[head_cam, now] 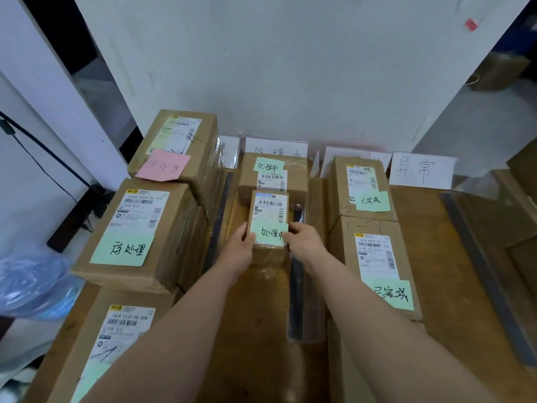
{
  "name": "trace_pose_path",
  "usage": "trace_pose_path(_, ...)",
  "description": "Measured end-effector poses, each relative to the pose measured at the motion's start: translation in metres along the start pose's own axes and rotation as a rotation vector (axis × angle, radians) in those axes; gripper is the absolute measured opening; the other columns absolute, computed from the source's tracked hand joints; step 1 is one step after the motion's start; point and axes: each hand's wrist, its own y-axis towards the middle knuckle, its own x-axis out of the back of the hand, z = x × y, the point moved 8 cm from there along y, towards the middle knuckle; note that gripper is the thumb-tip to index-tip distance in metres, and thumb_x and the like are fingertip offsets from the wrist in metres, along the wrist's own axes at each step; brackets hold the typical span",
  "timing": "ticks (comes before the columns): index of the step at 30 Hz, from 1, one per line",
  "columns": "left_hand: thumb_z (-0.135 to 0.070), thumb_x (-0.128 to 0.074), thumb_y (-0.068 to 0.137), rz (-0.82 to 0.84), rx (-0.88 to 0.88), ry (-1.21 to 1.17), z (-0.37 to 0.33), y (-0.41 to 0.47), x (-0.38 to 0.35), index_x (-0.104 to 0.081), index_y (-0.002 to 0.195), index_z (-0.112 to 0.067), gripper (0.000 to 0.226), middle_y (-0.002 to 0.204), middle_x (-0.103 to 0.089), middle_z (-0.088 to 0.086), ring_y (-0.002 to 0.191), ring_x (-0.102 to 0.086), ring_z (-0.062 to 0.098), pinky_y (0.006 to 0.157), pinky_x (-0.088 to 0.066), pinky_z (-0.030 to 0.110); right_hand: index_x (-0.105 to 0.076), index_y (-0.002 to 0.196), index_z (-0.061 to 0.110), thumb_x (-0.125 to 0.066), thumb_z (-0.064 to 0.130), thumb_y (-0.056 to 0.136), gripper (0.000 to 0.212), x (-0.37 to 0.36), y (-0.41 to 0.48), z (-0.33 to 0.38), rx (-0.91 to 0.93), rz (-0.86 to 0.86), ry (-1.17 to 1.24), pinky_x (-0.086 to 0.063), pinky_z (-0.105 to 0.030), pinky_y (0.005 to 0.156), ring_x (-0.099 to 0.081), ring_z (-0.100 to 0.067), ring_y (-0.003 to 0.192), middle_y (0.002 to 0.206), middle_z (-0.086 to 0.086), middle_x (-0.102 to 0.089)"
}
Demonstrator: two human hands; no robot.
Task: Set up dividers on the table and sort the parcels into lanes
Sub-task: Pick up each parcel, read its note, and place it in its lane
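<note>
I hold a small parcel (268,216) with both hands, right in the middle of the wooden table (436,245). My left hand (239,251) grips its 9 o'clock side, and my right hand (305,242) grips its 3 o'clock side. My fingers are curled around the near corners of the box. A green sticky note (267,232) with writing on it sits on top of the box, between my thumbs.

The small parcel is in the middle lane. A black divider strip (220,205) runs along its 9 o'clock side, and a second black strip (295,301) runs along its 3 o'clock side. At 12 o'clock, just behind my box, is another brown parcel (296,184) with a green note too. I cannot tell if the two boxes touch.

At 9 o'clock there are three big parcels in a row. The far one (197,132) has a pink note, the middle one (174,228) has a green note, and the near one (96,324) is at 7 o'clock. At 3 o'clock there are two more parcels, a far one (338,187) and a near one (345,245), both with green notes.

White sign cards (421,170) stand along the wall at 12 o'clock. A blue plastic bag (32,283) is off the table at 9 o'clock.
</note>
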Motion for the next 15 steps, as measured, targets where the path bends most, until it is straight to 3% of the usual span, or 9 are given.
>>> trace_pose_path(4,-0.032,-0.037,0.104,-0.049,-0.021,0.084,-0.007,0.0,0.002,-0.042,0.144,-0.028,0.04,0.132,-0.06,-0.005,0.109,-0.06,0.011,0.083,-0.056,0.033,-0.053,0.13,0.014,-0.053,0.017,0.098,0.031,0.007,-0.005,0.005,0.028,-0.052,-0.073,-0.061,-0.029,0.073,-0.065,-0.018,0.109,0.128,-0.006,-0.063)
trace_pose_path(6,-0.03,-0.037,0.105,-0.073,-0.045,0.121,-0.018,-0.005,0.006,-0.04,0.147,-0.024,0.042,0.135,-0.058,-0.004,0.108,-0.059,0.009,0.073,-0.055,0.022,-0.052,0.131,0.011,-0.051,0.017,0.099,0.033,0.014,-0.011,0.014,0.083,-0.081,-0.12,-0.058,-0.027,0.076,-0.062,-0.019,0.114,0.133,-0.006,-0.06)
trace_pose_path(8,-0.025,-0.038,0.105,-0.096,-0.122,0.186,-0.037,-0.013,0.011,-0.041,0.145,-0.021,0.04,0.134,-0.053,-0.01,0.106,-0.057,0.005,0.055,-0.048,0.01,-0.045,0.141,0.01,-0.049,0.018,0.1,0.042,0.027,-0.019,0.025,0.145,-0.127,-0.189,-0.051,-0.027,0.088,-0.055,-0.02,0.122,0.142,-0.005,-0.051)
trace_pose_path(10,-0.022,-0.04,0.105,-0.122,-0.222,0.275,-0.06,-0.023,0.015,-0.045,0.141,-0.017,0.037,0.129,-0.05,-0.013,0.112,-0.059,0.011,0.049,-0.045,0.008,-0.041,0.145,0.014,-0.049,0.02,0.1,0.046,0.042,-0.03,0.037,0.213,-0.182,-0.269,-0.043,-0.029,0.098,-0.05,-0.019,0.126,0.145,-0.003,-0.047)
trace_pose_path(13,-0.027,-0.046,0.102,-0.157,-0.4,0.427,-0.09,-0.036,0.015,-0.05,0.135,-0.026,0.033,0.129,-0.06,-0.007,0.11,-0.063,0.013,0.059,-0.046,0.008,-0.043,0.143,0.018,-0.05,0.023,0.099,0.045,0.067,-0.052,0.052,0.307,-0.245,-0.397,-0.04,-0.034,0.107,-0.046,-0.019,0.131,0.145,-0.002,-0.048)
trace_pose_path(15,-0.033,-0.048,0.1,-0.173,-0.478,0.527,-0.108,-0.048,0.01,-0.048,0.139,-0.027,0.039,0.134,-0.058,-0.004,0.115,-0.06,0.014,0.082,-0.054,0.021,-0.043,0.143,0.017,-0.05,0.024,0.099,0.045,0.087,-0.071,0.061,0.352,-0.281,-0.468,-0.037,-0.032,0.107,-0.045,-0.02,0.132,0.145,-0.002,-0.048)
